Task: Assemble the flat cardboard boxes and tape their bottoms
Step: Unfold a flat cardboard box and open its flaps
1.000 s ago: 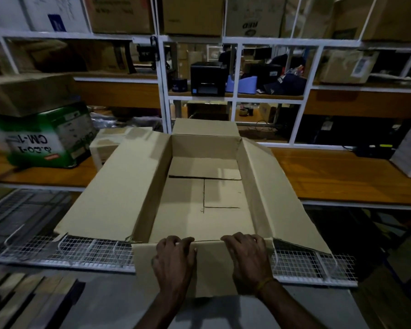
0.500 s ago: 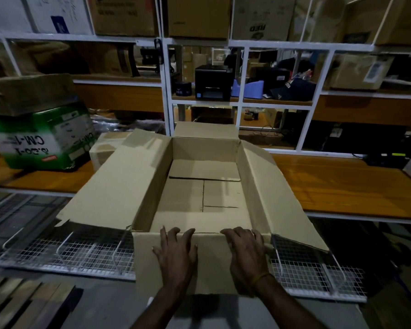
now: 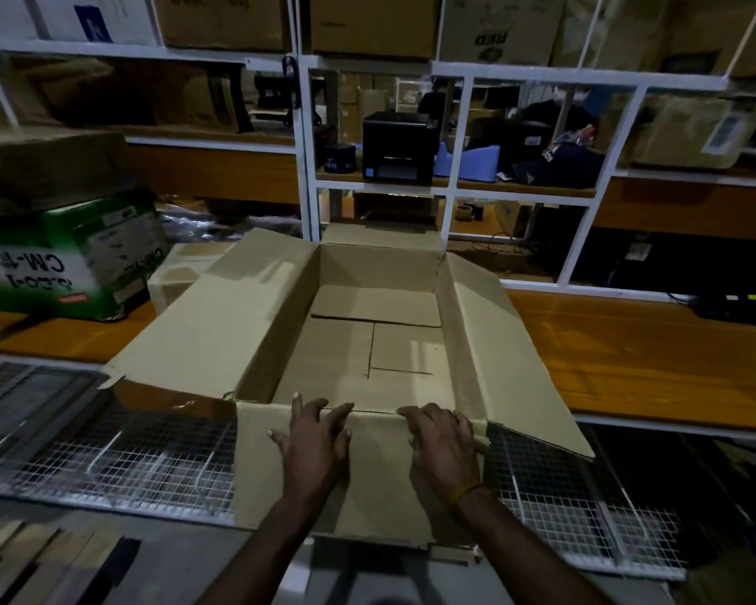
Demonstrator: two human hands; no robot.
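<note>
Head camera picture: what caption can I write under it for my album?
Both hands, left hand and right hand, press the near flap of an open cardboard box.

Green carton (image 3: pixel 68 259) at the table's left edge is motion-blurred, print only partly readable, its left side cut by the frame; brown box (image 3: pixel 44 168) on top of it is smeared too. Left hand (image 3: pixel 317 447) and right hand (image 3: pixel 444 451) cover part of the cardboard box (image 3: pixel 380 342) near flap, palms hidden, forearms cut off at the bottom edge. Top-shelf cartons (image 3: pixel 374 19) cropped by the upper edge; small items behind the black printer (image 3: pixel 398 146) too dark to tell.
</note>
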